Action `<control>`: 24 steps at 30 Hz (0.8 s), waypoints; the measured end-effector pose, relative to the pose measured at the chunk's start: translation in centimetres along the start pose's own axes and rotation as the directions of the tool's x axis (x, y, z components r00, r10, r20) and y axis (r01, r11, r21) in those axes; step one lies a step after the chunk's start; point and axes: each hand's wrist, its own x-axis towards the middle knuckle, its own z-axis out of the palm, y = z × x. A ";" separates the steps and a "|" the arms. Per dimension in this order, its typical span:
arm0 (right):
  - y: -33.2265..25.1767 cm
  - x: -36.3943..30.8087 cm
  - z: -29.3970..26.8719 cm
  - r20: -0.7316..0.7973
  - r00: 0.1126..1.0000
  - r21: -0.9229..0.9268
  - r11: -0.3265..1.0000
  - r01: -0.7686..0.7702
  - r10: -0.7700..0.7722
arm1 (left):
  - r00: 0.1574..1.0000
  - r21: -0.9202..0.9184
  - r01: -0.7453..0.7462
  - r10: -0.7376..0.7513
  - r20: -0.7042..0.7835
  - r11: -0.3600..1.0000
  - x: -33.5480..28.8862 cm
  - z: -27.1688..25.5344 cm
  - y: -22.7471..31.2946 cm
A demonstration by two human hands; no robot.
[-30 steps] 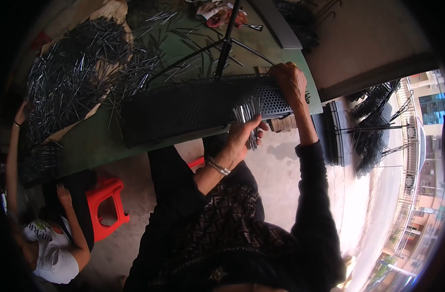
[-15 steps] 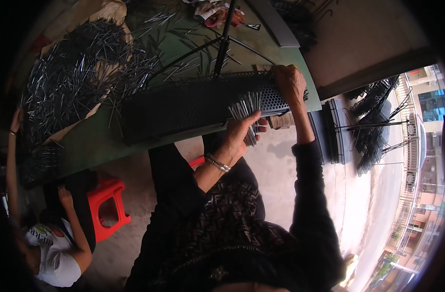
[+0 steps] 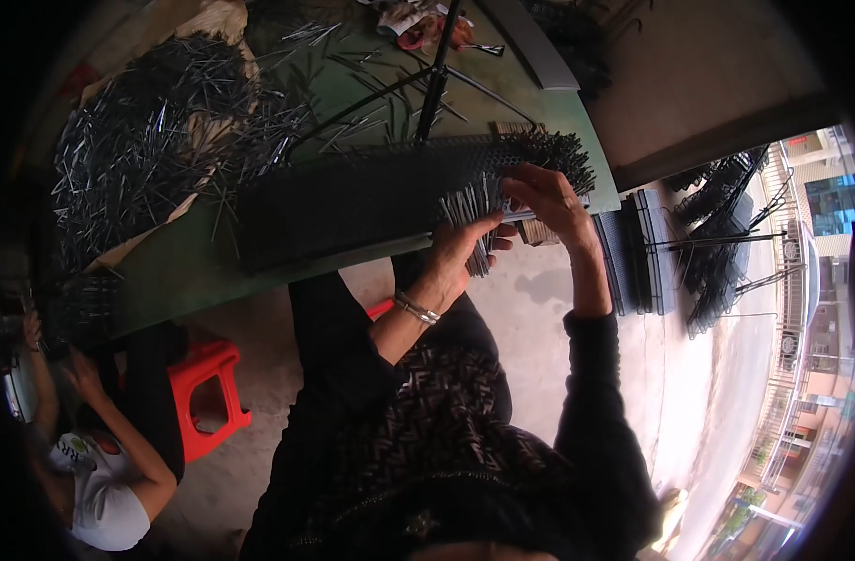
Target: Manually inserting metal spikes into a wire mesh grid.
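Note:
A fanned bundle of thin dark metal strips (image 3: 471, 201) is gripped in my left hand (image 3: 453, 251), above the near edge of a long dark perforated metal panel (image 3: 352, 192). My right hand (image 3: 551, 204) bends over the panel beside the bundle. Its fingers curl close to the strips' upper ends; what they hold, if anything, is hidden. Many short dark strips (image 3: 560, 159) stand packed together at the panel's right end, just beyond my right hand. Behind the panel rises a black metal stand (image 3: 431, 103) with spread legs.
A large heap of loose strips (image 3: 147, 140) lies on brown paper on the green table (image 3: 193, 294). Below the left edge are a red stool (image 3: 208, 397) and a co-worker in a white shirt (image 3: 114, 496). Dark mesh racks (image 3: 647, 252) stand at the right.
My right hand has come down and left from the panel's right end to the bundle, uncovering the packed strips there. My left hand stays nearly still. The co-worker's hands have moved.

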 end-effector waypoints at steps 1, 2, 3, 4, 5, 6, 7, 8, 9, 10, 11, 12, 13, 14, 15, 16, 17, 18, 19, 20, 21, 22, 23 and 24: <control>-0.1 -0.4 0.2 0.016 1.000 0.085 0.996 0.013 -0.014 | 1.000 0.017 -0.004 0.003 0.014 1.000 -0.1 0.0 0.0; -0.3 -0.6 0.4 0.034 0.999 0.169 0.985 0.027 -0.033 | 1.000 0.018 -0.003 0.003 0.014 1.000 -0.1 0.0 0.1; -0.4 -0.8 0.3 0.034 0.999 0.169 0.985 0.027 -0.034 | 1.000 0.054 -0.009 0.008 0.019 0.998 -0.3 0.0 0.1; -0.5 -1.0 0.0 0.055 0.999 0.175 0.985 -0.013 0.004 | 1.000 0.091 -0.016 0.014 0.023 0.996 -0.3 0.0 0.1; -0.6 -1.1 -0.2 0.076 0.996 0.179 0.982 -0.055 0.042 | 1.000 0.090 -0.015 0.013 0.021 0.996 -0.5 0.0 0.2; -0.7 -1.1 -0.3 0.077 0.996 0.180 0.982 -0.056 0.043 | 0.999 0.114 -0.017 0.013 0.033 0.993 -0.7 0.1 0.3; -0.7 -1.1 -0.3 0.084 0.996 0.177 0.983 -0.051 0.036 | 0.999 0.137 -0.019 0.013 0.044 0.990 -0.9 0.1 0.4; -0.8 -1.1 -0.3 0.092 0.995 0.176 0.983 -0.045 0.029 | 0.999 0.136 -0.018 0.013 0.041 0.990 -0.8 0.0 0.4; -0.7 -1.2 -0.3 0.093 0.995 0.177 0.983 -0.046 0.030 | 0.999 0.160 -0.013 0.007 0.040 0.987 -0.7 -0.1 0.3; -0.7 -1.2 -0.3 0.097 0.995 0.154 0.987 -0.049 0.034 | 0.999 0.184 -0.008 0.001 0.039 0.983 -0.6 -0.2 0.2; -0.7 -1.2 -0.4 0.100 0.994 0.132 0.990 -0.052 0.039 | 0.999 0.185 -0.006 -0.001 0.037 0.983 -0.5 -0.2 0.2; -0.6 -1.2 -0.4 0.100 0.994 0.134 0.990 -0.054 0.040 | 0.999 0.195 -0.006 -0.002 0.037 0.981 -0.5 -0.2 0.2; -0.6 -1.2 -0.4 0.094 0.994 0.132 0.988 -0.074 0.062 | 0.999 0.206 -0.005 -0.003 0.038 0.979 -0.4 -0.2 0.1; -0.6 -1.2 -0.4 0.090 0.993 0.129 0.987 -0.094 0.083 | 0.999 0.206 -0.004 -0.004 0.037 0.979 -0.2 -0.3 -0.1; -0.6 -1.3 -0.4 0.090 0.992 0.131 0.987 -0.095 0.084 | 0.999 0.144 -0.032 0.027 0.037 0.989 -0.1 -0.2 -0.4; -0.6 -1.6 -0.5 0.040 0.999 0.203 0.978 -0.041 0.033 | 0.998 0.082 -0.061 0.058 0.036 0.995 0.1 -0.2 -0.6; -0.6 -1.7 -0.7 -0.014 1.000 0.272 0.962 0.017 -0.013 | 0.998 0.083 -0.059 0.056 0.036 0.995 0.3 -0.3 -0.6; -0.6 -1.6 -1.0 -0.015 1.000 0.273 0.962 0.016 -0.012 | 0.999 0.058 -0.030 0.031 -0.011 0.998 0.5 -0.4 -0.5; -0.6 -1.5 -1.5 -0.211 0.976 0.187 0.978 0.088 -0.048 | 0.998 0.032 -0.002 0.004 -0.058 0.999 0.6 -0.5 -0.5; -0.7 -1.3 -1.8 -0.395 0.914 0.088 0.986 0.142 -0.096 | 0.998 0.033 0.000 0.002 -0.059 0.999 0.7 -0.5 -0.5; -1.2 -1.1 -2.0 -0.510 0.852 0.012 0.990 0.141 -0.115 | 0.999 -0.025 0.000 -0.001 -0.034 1.000 0.7 -0.4 -0.6; -0.8 -0.7 -2.1 -0.509 0.853 0.014 0.990 0.140 -0.113 | 1.000 -0.083 0.001 -0.002 -0.010 0.997 0.7 -0.4 -0.6; -0.1 -0.1 -2.3 -0.584 0.796 -0.044 0.986 0.163 -0.158 | 1.000 -0.081 0.003 -0.004 -0.008 0.997 0.9 -0.3 -0.7; 0.4 0.4 -2.4 -0.650 0.732 -0.104 0.978 0.181 -0.205 | 0.999 -0.116 0.030 -0.028 0.018 0.993 1.1 -0.1 -0.9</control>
